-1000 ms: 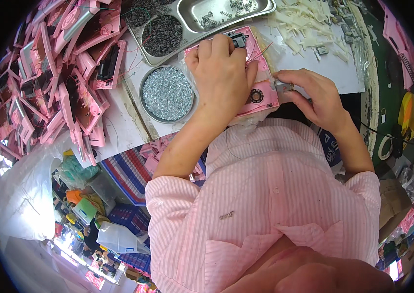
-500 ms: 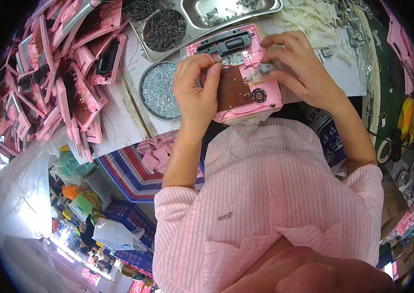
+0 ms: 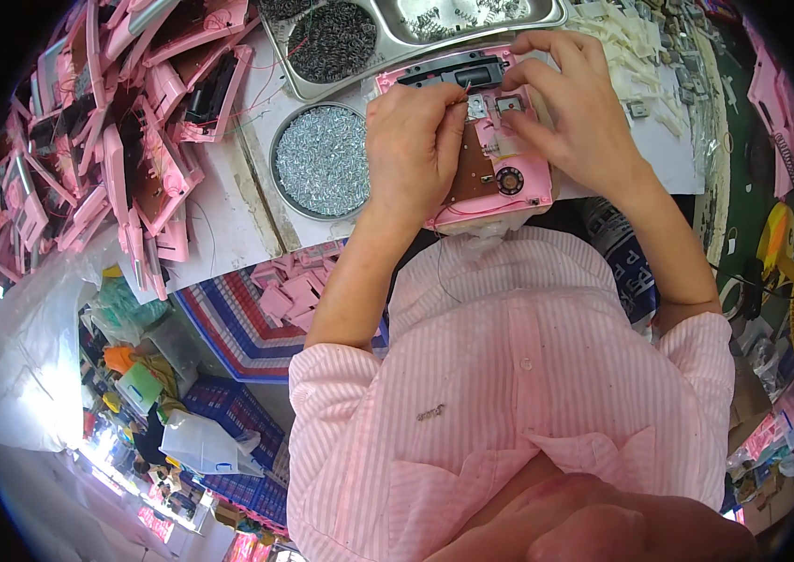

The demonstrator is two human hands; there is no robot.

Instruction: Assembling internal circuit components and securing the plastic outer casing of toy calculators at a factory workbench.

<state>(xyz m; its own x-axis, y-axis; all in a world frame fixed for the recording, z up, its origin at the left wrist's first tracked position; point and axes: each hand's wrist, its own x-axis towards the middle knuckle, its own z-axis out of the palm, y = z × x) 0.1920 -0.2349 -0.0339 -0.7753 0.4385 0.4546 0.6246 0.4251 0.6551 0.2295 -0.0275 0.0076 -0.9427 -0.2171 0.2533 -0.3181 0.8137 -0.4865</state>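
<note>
Grey metal block (image 3: 510, 104) shifted farther, now by my right hand (image 3: 584, 122) at the open pink casing's (image 3: 533, 172) right side; fingers half-curled, grip unclear. Left hand (image 3: 411, 140) pinched, contents hidden. Black module (image 3: 476, 77) sits far; uncovered, I judge part-assembled.

From my end I see pink on the casing (image 3: 535, 176) at upper centre, brown on its board (image 3: 470, 175), black on its long part (image 3: 444, 70). The shells (image 3: 115, 178) at upper left are pink too; the bits (image 3: 322, 155) in the round tin (image 3: 326, 218) look silvery, the loose pieces (image 3: 622, 47) at upper right cream. Pink and white stripes cover the shirt (image 3: 472, 365); the sheet (image 3: 226, 328) is banded red, white and blue.
</note>
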